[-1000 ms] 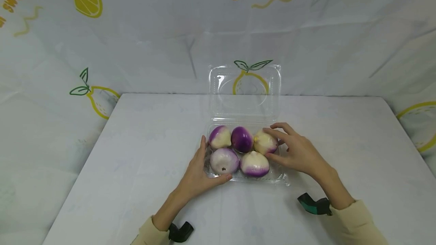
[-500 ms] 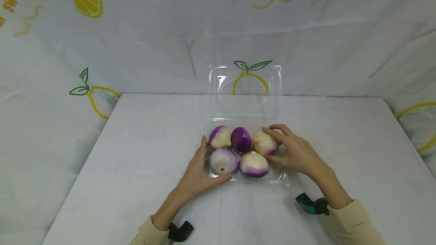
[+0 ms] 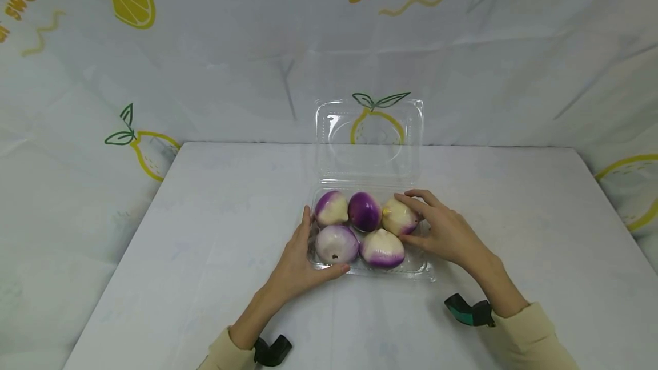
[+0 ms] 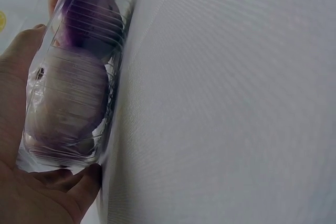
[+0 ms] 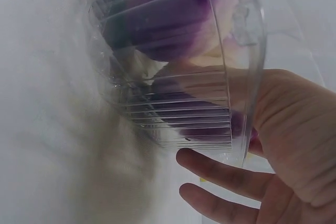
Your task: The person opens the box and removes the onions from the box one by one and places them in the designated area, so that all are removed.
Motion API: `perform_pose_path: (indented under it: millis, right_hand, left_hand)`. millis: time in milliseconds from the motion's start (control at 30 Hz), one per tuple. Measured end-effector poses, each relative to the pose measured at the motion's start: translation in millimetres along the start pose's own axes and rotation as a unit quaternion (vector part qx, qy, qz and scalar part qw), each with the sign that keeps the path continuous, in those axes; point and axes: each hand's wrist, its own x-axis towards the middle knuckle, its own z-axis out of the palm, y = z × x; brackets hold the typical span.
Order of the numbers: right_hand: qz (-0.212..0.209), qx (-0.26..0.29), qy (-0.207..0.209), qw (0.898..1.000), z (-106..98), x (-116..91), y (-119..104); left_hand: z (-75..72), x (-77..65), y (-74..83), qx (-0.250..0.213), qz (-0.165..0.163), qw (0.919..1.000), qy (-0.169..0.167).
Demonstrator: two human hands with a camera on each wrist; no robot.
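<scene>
A clear plastic clamshell box [image 3: 418, 267] stands on the table with several purple-and-white onions in it. My left hand [image 3: 298, 264] holds the box by its front left corner, thumb along the front edge and fingers against the left side. With thumb and index finger, my right hand [image 3: 447, 227] pinches the back right onion [image 3: 398, 217] inside the box. In the right wrist view that thumb shows through the ribbed wall, while two fingers stay outside. Beside it lie a dark purple onion [image 3: 365, 212] and a front onion [image 3: 382, 249]; a paler onion [image 3: 336, 244] is nearest my left hand.
The box's transparent lid [image 3: 367, 141] stands raised at the back, near a white curtain [image 3: 231, 73] with lemon prints. A white table [image 3: 216, 204] lies underneath. Black wrist mounts [image 3: 272, 350] show at both sleeves.
My right hand has shifted very slightly left, and the front onions have edged a little left. The left hand keeps its place at the box corner.
</scene>
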Motion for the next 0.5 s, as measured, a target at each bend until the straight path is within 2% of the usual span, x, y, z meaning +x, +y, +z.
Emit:
perform_pose_path:
  millis: [500]
  right_hand:
    - [-0.01, -0.008, 0.023, 1.0, 1.9, -3.1, -2.0]
  left_hand:
    - [0.4, 0.3, -0.2, 0.0, -0.005, 1.0, -0.001]
